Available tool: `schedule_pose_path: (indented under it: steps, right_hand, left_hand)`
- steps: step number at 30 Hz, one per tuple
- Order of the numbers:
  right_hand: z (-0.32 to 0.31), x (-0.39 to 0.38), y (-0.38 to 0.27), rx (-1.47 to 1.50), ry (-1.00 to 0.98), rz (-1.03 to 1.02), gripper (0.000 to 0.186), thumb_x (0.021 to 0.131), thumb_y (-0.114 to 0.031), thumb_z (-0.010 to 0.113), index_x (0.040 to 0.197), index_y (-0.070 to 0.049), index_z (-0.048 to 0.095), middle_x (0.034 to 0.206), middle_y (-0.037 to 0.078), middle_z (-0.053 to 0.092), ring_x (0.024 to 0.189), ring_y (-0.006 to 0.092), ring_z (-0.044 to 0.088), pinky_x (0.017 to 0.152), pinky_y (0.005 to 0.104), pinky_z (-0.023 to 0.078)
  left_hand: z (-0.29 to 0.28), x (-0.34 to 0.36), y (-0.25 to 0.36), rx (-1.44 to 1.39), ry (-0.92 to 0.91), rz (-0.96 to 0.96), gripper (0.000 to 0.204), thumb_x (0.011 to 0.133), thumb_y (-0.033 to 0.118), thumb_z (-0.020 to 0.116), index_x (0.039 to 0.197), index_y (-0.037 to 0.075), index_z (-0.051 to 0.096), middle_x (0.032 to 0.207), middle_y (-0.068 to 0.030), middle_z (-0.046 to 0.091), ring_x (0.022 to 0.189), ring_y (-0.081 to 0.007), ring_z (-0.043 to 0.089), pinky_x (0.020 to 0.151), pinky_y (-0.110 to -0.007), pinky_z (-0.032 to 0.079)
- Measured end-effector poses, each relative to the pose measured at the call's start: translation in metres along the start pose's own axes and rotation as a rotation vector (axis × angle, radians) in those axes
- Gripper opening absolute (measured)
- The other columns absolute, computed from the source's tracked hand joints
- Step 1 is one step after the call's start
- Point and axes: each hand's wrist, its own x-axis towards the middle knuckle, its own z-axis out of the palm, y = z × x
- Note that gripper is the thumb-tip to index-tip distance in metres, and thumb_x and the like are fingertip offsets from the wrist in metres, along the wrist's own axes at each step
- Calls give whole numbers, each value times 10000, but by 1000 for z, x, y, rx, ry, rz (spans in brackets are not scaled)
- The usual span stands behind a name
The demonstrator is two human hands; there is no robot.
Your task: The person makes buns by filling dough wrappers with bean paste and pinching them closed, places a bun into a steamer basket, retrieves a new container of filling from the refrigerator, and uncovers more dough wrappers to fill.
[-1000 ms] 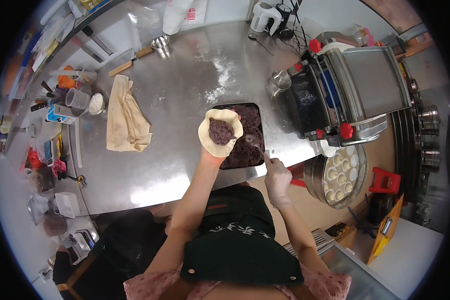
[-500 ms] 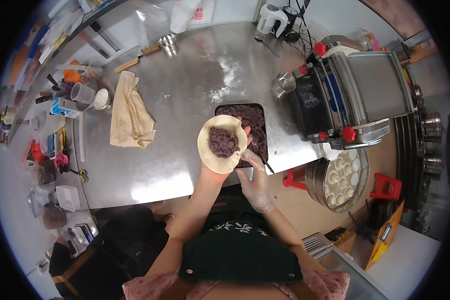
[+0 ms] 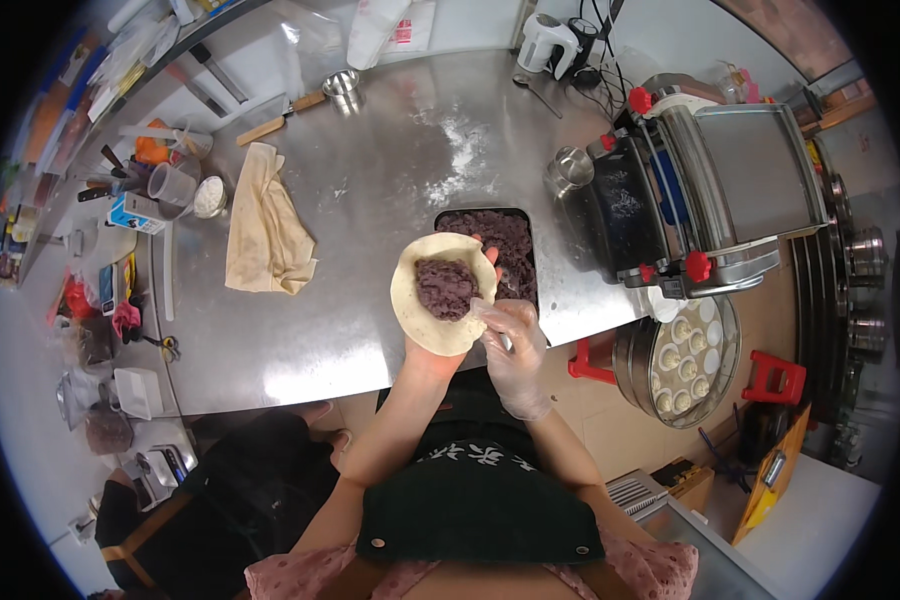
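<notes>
A round, pale dough wrapper (image 3: 416, 318) lies across my left hand (image 3: 436, 362), which supports it from below. The fingertips of that hand show past the wrapper's right edge. In its middle sits a mound of purple mashed filling (image 3: 446, 288). My right hand (image 3: 516, 345), in a clear plastic glove, has thumb and fingers closed at the wrapper's lower right rim. Just behind both hands is a dark-rimmed tray (image 3: 536, 270) of the same purple mash, partly hidden by the wrapper and my hands.
On the steel table (image 3: 360, 200) are a tan cloth (image 3: 267, 225), scattered flour, a metal cup (image 3: 571, 168) and a roller machine (image 3: 690, 185). A steamer (image 3: 685, 375) of cupped dough pieces stands right, by red stools. Someone in black (image 3: 240, 490) is at lower left.
My right hand has let go of the dark-handled utensil and moved left onto the wrapper's rim. The wrapper has tilted slightly and its edge is bent up.
</notes>
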Motion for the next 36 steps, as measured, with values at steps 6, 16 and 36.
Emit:
schedule_pose_path:
  steps: [6, 16, 36]
  right_hand:
    - [3, 0, -3, 14, 99, 24, 294, 725, 135, 670, 957, -40, 629, 951, 135, 652, 807, 263, 628, 702, 325, 514]
    - [6, 3, -21, 10, 162, 65, 253, 732, 109, 698, 934, -21, 619, 982, 157, 674, 858, 257, 683, 717, 315, 536]
    - [-11, 13, -46, 48, 10, 252, 305, 743, 120, 683, 997, -45, 655, 1009, 105, 692, 772, 124, 621, 639, 229, 490]
  left_hand:
    - [21, -6, -1, 77, 46, 82, 423, 991, 299, 456, 1314, 24, 453, 1324, -195, 518, 1184, -348, 547, 990, -459, 485]
    - [10, -7, 4, 336, -110, 272, 303, 980, 183, 503, 1245, 43, 457, 1157, -156, 612, 1040, -294, 612, 947, -391, 501]
    - [16, -23, 6, 40, 59, 53, 360, 983, 280, 504, 1294, 102, 474, 1365, -190, 494, 1161, -357, 560, 948, -468, 515]
